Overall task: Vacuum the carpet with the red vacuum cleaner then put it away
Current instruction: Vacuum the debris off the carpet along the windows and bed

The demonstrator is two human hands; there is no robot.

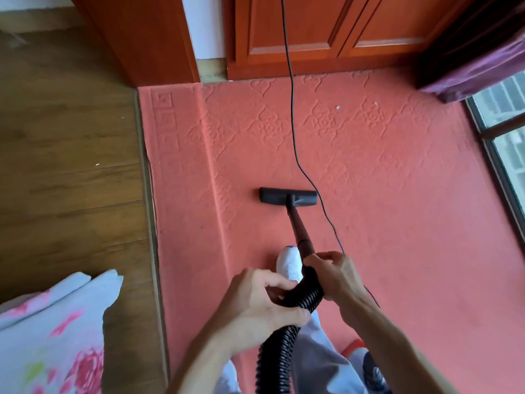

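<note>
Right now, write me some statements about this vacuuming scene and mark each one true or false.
1. The floor head rests on the carpet. True.
2. Only one hand holds the hose. False: the left hand and the right hand both have a grip on it.
3. The cord passes left of the floor head. False: it passes its right end.
4. Near the cabinet, white specks lie on the carpet. True.
</note>
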